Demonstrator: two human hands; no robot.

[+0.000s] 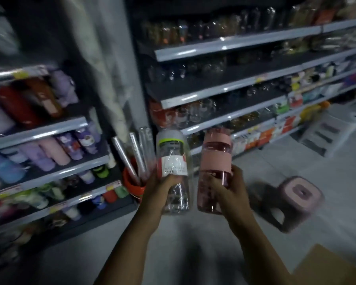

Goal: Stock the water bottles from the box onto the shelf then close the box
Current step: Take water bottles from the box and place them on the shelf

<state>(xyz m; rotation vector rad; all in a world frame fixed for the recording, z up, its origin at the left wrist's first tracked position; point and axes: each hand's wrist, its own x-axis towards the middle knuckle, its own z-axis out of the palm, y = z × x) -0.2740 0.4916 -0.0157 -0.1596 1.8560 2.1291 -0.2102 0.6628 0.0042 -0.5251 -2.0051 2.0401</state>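
While both arms reach out over the grey floor (193, 233), each grip holds one bottle upright in the air before the shelves. The left grip (162, 186) curls round the lower half of a clear bottle (174, 161) in plastic wrap, with a grey cap, a green ring and a red-and-white label just above the fingers. The right grip (228, 188) curls round the lower part of a pink bottle (215, 159) with a pink band and cap. The two bottles are side by side, close together. At left, a shelf unit (49, 128) holds rows of coloured bottles. At right, long shelves (224, 87) carry clear and packaged goods. A red bucket (132, 186) of rolled tubes sits on the floor between the units. A pink stool (292, 202) stands to the right. One corner of the cardboard box (333, 268) shows at lower right.
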